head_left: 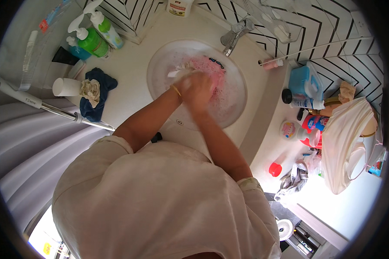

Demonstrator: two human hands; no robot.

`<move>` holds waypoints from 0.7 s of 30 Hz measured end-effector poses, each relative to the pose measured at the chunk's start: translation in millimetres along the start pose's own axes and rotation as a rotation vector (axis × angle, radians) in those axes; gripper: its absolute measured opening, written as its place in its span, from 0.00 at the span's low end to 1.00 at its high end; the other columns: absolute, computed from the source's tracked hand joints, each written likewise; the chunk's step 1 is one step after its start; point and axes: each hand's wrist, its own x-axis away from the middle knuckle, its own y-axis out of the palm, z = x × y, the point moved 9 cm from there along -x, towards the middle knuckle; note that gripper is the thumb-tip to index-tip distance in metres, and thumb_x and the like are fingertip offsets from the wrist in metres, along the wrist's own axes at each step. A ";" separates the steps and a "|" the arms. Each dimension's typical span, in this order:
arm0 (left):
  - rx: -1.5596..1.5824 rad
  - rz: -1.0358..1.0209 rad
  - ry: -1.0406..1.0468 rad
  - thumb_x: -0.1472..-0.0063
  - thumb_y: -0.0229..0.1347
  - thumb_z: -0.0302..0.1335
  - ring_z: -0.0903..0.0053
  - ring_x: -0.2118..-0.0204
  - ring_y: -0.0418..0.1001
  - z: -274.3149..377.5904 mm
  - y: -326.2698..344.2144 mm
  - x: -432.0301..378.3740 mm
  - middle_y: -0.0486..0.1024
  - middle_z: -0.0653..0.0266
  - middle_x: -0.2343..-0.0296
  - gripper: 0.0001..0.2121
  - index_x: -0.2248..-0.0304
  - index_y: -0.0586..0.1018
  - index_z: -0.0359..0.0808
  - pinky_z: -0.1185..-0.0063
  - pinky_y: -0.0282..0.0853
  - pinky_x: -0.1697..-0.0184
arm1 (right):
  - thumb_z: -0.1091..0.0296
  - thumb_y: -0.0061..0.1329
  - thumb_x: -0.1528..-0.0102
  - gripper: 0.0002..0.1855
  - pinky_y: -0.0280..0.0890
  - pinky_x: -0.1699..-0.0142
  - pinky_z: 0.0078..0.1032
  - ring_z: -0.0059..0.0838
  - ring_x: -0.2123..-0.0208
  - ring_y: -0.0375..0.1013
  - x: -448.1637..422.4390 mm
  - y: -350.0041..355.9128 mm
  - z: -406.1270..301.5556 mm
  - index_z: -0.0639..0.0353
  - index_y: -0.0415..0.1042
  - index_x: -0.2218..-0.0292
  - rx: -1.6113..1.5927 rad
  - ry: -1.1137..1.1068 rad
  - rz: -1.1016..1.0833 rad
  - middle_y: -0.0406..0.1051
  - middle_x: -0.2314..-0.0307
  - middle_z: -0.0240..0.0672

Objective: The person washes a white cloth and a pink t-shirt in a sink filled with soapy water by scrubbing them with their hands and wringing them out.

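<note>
Both of my hands meet over a round white washbasin point(236, 106) of sudsy water. My left hand point(185, 81), with a gold bracelet at the wrist, lies against my right hand point(199, 89), which is blurred. Pale cloth point(178, 72) shows just beyond the fingers at the left; which hand grips it is hard to tell. Pink fabric point(215, 73) with a dark, beaded-looking trim lies in the foam beside the right hand. A chrome faucet point(235, 35) stands at the basin's far right edge.
Pump bottles point(94, 43), a white cup point(65, 86) and a dark blue cloth point(97, 108) sit left of the basin. On the right ledge are a blue container point(304, 82), a red cap point(275, 169) and a grey cloth point(293, 181). Cream fabric point(343, 142) hangs there. A grey curtain point(42, 139) is at left.
</note>
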 end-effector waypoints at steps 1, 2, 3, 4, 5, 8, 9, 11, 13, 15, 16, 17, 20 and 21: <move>-0.016 0.022 0.013 0.43 0.41 0.33 0.73 0.65 0.70 -0.5 -1.1 2.9 0.72 0.62 0.66 0.13 0.64 0.71 0.35 0.75 0.67 0.59 | 0.62 0.41 0.51 0.15 0.64 0.70 0.30 0.44 0.79 0.67 -18.6 11.6 30.1 0.68 0.67 0.69 0.100 0.074 0.039 0.68 0.81 0.46; -0.087 0.046 0.042 0.43 0.41 0.34 0.73 0.65 0.70 1.8 -7.0 4.1 0.71 0.62 0.66 0.13 0.65 0.71 0.35 0.75 0.67 0.60 | 0.62 0.43 0.52 0.16 0.63 0.66 0.31 0.44 0.74 0.67 -33.9 21.3 68.4 0.68 0.67 0.67 -0.107 0.331 -0.019 0.67 0.76 0.49; -0.152 0.058 0.082 0.42 0.41 0.34 0.73 0.66 0.70 10.3 -6.7 0.5 0.71 0.63 0.66 0.13 0.65 0.71 0.36 0.75 0.67 0.60 | 0.63 0.45 0.53 0.19 0.61 0.62 0.32 0.44 0.68 0.67 -42.3 28.0 89.8 0.69 0.66 0.64 -0.311 0.570 -0.074 0.67 0.71 0.52; -0.217 0.068 0.121 0.42 0.41 0.35 0.73 0.67 0.70 18.0 -6.5 -1.7 0.71 0.63 0.67 0.12 0.66 0.71 0.37 0.75 0.67 0.61 | 0.62 0.46 0.54 0.19 0.61 0.61 0.32 0.44 0.67 0.67 -40.3 30.3 89.6 0.69 0.66 0.64 -0.444 0.580 -0.079 0.67 0.71 0.52; -0.151 0.045 0.069 0.42 0.41 0.35 0.73 0.67 0.70 16.2 -6.2 -2.2 0.71 0.63 0.67 0.12 0.66 0.71 0.37 0.75 0.67 0.62 | 0.62 0.46 0.54 0.19 0.60 0.60 0.32 0.44 0.66 0.67 -32.8 30.9 89.4 0.68 0.66 0.64 -0.576 0.588 -0.084 0.67 0.70 0.52; 0.027 -0.026 -0.071 0.42 0.41 0.34 0.72 0.68 0.70 14.3 -0.9 6.8 0.71 0.64 0.68 0.11 0.66 0.70 0.38 0.74 0.66 0.62 | 0.62 0.47 0.54 0.18 0.60 0.58 0.30 0.43 0.66 0.67 -11.0 2.8 34.0 0.66 0.67 0.65 -0.323 0.082 0.081 0.67 0.71 0.49; 0.038 -0.044 -0.069 0.42 0.41 0.35 0.72 0.67 0.70 17.1 -6.9 3.8 0.71 0.64 0.67 0.11 0.66 0.70 0.38 0.74 0.65 0.61 | 0.62 0.46 0.54 0.17 0.60 0.58 0.30 0.43 0.66 0.67 2.0 -1.3 8.8 0.66 0.67 0.65 -0.190 -0.032 0.095 0.68 0.72 0.49; 0.012 -0.023 -0.031 0.42 0.41 0.35 0.72 0.65 0.69 15.4 -11.9 5.3 0.71 0.64 0.66 0.12 0.64 0.70 0.38 0.73 0.64 0.59 | 0.63 0.46 0.54 0.16 0.60 0.58 0.31 0.42 0.67 0.67 23.4 -11.9 -45.0 0.65 0.69 0.66 0.090 -0.259 0.142 0.68 0.72 0.48; -0.080 0.067 0.058 0.42 0.41 0.36 0.72 0.63 0.69 10.8 -15.7 5.7 0.70 0.63 0.66 0.13 0.63 0.69 0.39 0.73 0.63 0.57 | 0.63 0.46 0.55 0.15 0.60 0.58 0.31 0.41 0.67 0.67 4.0 -7.8 -27.9 0.65 0.69 0.67 0.095 -0.098 0.068 0.68 0.73 0.48; -0.150 0.097 0.088 0.42 0.41 0.36 0.72 0.61 0.68 9.4 -17.4 2.3 0.70 0.63 0.65 0.13 0.62 0.69 0.39 0.72 0.62 0.55 | 0.63 0.47 0.56 0.15 0.60 0.57 0.31 0.39 0.68 0.67 -40.9 17.2 62.0 0.66 0.70 0.68 -0.167 0.476 -0.126 0.68 0.74 0.48; -0.167 0.094 0.089 0.42 0.41 0.37 0.72 0.60 0.68 7.6 -14.0 -1.0 0.70 0.63 0.64 0.14 0.61 0.69 0.39 0.72 0.61 0.54 | 0.64 0.46 0.55 0.15 0.61 0.58 0.30 0.39 0.68 0.68 -42.3 27.8 84.2 0.66 0.70 0.68 -0.259 0.515 -0.124 0.68 0.74 0.48; -0.157 0.043 0.090 0.42 0.41 0.36 0.72 0.60 0.68 8.6 3.4 1.7 0.70 0.63 0.64 0.14 0.61 0.69 0.39 0.72 0.61 0.54 | 0.64 0.46 0.55 0.15 0.62 0.59 0.30 0.38 0.69 0.68 -41.5 42.1 112.9 0.67 0.69 0.68 -0.348 0.549 -0.114 0.69 0.74 0.48; -0.036 -0.151 0.040 0.43 0.42 0.34 0.72 0.61 0.69 24.5 16.0 10.6 0.70 0.64 0.66 0.12 0.63 0.70 0.37 0.72 0.63 0.55 | 0.62 0.45 0.54 0.17 0.63 0.63 0.29 0.37 0.70 0.68 -34.6 19.3 41.7 0.68 0.69 0.67 -0.494 0.251 -0.174 0.69 0.75 0.47; 0.051 -0.279 -0.046 0.44 0.43 0.32 0.73 0.62 0.69 27.0 6.3 7.0 0.71 0.64 0.66 0.11 0.64 0.70 0.36 0.73 0.65 0.56 | 0.61 0.44 0.53 0.17 0.63 0.65 0.30 0.37 0.71 0.68 -22.7 5.7 6.8 0.68 0.68 0.67 -0.520 0.103 -0.202 0.68 0.75 0.47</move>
